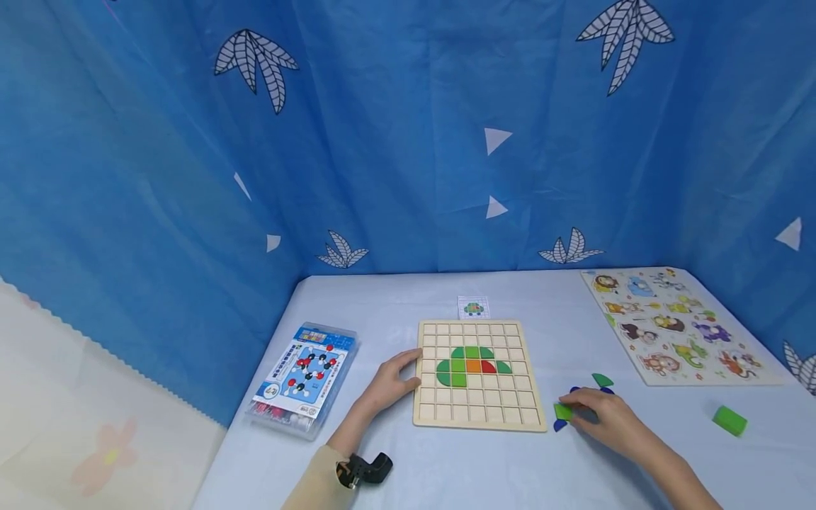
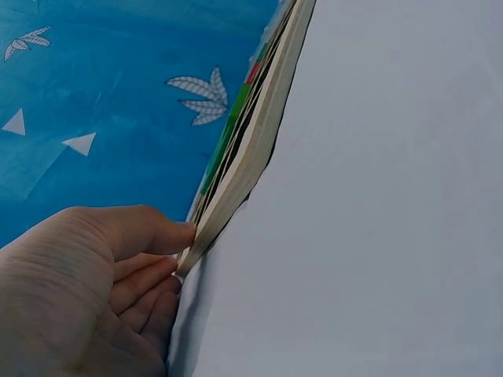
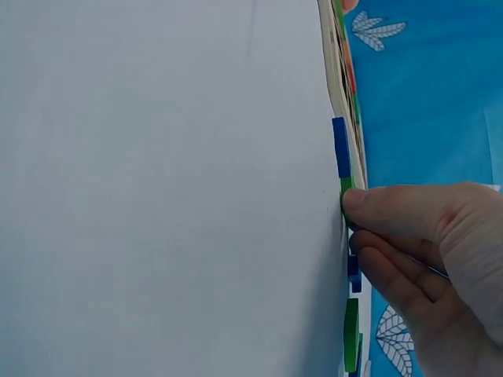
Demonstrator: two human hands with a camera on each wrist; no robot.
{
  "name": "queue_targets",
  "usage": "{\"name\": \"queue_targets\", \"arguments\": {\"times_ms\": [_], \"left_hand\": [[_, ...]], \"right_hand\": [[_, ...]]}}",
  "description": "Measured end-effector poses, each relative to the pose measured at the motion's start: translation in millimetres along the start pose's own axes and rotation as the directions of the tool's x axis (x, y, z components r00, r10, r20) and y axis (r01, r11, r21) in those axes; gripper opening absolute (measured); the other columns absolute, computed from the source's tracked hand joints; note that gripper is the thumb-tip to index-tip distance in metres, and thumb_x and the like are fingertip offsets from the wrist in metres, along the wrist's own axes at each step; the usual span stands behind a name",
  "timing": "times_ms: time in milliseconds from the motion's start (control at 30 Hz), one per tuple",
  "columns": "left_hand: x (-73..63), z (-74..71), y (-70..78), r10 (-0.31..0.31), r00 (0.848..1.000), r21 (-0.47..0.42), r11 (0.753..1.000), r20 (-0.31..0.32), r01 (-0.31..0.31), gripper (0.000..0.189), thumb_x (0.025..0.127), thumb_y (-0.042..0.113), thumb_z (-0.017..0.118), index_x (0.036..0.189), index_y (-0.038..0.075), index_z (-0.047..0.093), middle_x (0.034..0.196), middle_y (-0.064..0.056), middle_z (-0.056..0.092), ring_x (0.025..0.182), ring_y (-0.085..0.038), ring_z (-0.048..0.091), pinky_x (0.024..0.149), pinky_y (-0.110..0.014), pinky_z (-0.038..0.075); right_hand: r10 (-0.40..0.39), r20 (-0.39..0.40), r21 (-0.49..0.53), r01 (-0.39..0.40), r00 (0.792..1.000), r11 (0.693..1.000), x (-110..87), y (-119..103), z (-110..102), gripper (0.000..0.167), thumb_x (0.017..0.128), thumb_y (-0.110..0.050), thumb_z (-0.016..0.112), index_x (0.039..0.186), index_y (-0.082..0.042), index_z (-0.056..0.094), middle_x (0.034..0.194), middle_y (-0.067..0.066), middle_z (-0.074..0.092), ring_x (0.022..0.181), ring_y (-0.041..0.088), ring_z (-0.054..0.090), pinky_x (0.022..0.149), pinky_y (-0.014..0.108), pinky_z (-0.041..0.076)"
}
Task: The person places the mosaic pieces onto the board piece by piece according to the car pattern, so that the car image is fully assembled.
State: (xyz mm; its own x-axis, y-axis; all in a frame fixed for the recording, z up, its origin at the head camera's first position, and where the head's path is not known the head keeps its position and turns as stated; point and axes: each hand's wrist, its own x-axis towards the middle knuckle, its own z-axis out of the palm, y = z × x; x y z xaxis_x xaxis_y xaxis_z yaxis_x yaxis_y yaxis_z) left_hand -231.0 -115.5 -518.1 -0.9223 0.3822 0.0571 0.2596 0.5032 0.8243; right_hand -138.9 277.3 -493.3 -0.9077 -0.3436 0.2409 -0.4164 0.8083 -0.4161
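A square wooden grid board (image 1: 440,412) lies in the middle of the table, with green, orange and red tiles (image 1: 457,365) set in some cells. My left hand (image 1: 389,382) rests against its left edge, thumb and forefinger touching the rim; in the left wrist view the thumb (image 2: 157,232) lies at the board's corner. To the right of the board, my right hand (image 1: 602,418) pinches a green square tile (image 1: 563,411) between thumb and fingers. Blue pieces (image 1: 559,425) lie under and beside these fingers, and a green quarter-round tile (image 1: 602,380) is just behind.
Behind the board sits a small pattern card (image 1: 474,308). A boxed molecule model set (image 1: 302,382) is at the left. An animal puzzle board (image 1: 685,326) lies at the back right, and a green block (image 1: 729,421) stands in front of it. A blue curtain (image 1: 408,142) hangs behind.
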Motion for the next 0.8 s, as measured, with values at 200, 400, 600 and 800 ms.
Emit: {"name": "queue_targets", "arguments": {"times_ms": [200, 400, 600, 800], "left_hand": [[-0.4, 1.4, -1.4, -0.006, 1.0, 0.006, 1.0, -0.009, 0.006, 0.057, 0.086, 0.009, 0.065, 0.139, 0.005, 0.046, 0.142, -0.01, 0.044, 0.133, -0.027, 0.036, 0.109, -0.043, 0.03], [-1.0, 0.4, -1.6, 0.002, 1.0, 0.016, 1.0, -0.011, -0.002, 0.057, 0.086, 0.009, 0.065, 0.139, 0.004, 0.046, 0.142, -0.011, 0.044, 0.133, -0.029, 0.036, 0.109, -0.044, 0.03], [1.0, -0.7, -0.9, 0.012, 1.0, 0.006, 1.0, -0.006, -0.012, 0.056, 0.087, 0.009, 0.064, 0.139, 0.004, 0.045, 0.143, -0.01, 0.043, 0.134, -0.028, 0.035, 0.11, -0.042, 0.029], [0.6, -0.5, 2.3, 0.011, 1.0, -0.007, 1.0, 0.0, -0.011, 0.056, 0.087, 0.009, 0.064, 0.139, 0.004, 0.045, 0.143, -0.01, 0.043, 0.134, -0.028, 0.035, 0.11, -0.043, 0.029]], "right_hand": [[0.02, -0.025, 0.021, -0.02, 0.999, 1.0, 6.9, -5.5, -2.3, 0.031, 0.07, -0.002, 0.079, 0.099, -0.008, 0.071, 0.095, 0.001, 0.067, 0.082, 0.019, 0.064, 0.068, 0.031, 0.056], [0.002, -0.095, 0.074, 0.006, 0.995, 0.997, 34.0, -22.0, -7.3, 0.031, 0.073, -0.002, 0.078, 0.103, -0.006, 0.07, 0.097, 0.001, 0.067, 0.084, 0.021, 0.064, 0.071, 0.037, 0.056], [-0.025, -0.062, 0.102, 0.031, 0.998, 0.994, 71.1, -47.7, 10.4, 0.031, 0.078, -0.005, 0.076, 0.108, -0.007, 0.069, 0.104, 0.003, 0.066, 0.092, 0.022, 0.062, 0.078, 0.041, 0.055], [-0.113, -0.024, 0.129, 0.115, 0.993, 0.985, 96.0, -68.6, 36.5, 0.028, 0.078, -0.003, 0.074, 0.106, -0.006, 0.069, 0.101, 0.003, 0.066, 0.092, 0.021, 0.063, 0.077, 0.037, 0.056]]}}
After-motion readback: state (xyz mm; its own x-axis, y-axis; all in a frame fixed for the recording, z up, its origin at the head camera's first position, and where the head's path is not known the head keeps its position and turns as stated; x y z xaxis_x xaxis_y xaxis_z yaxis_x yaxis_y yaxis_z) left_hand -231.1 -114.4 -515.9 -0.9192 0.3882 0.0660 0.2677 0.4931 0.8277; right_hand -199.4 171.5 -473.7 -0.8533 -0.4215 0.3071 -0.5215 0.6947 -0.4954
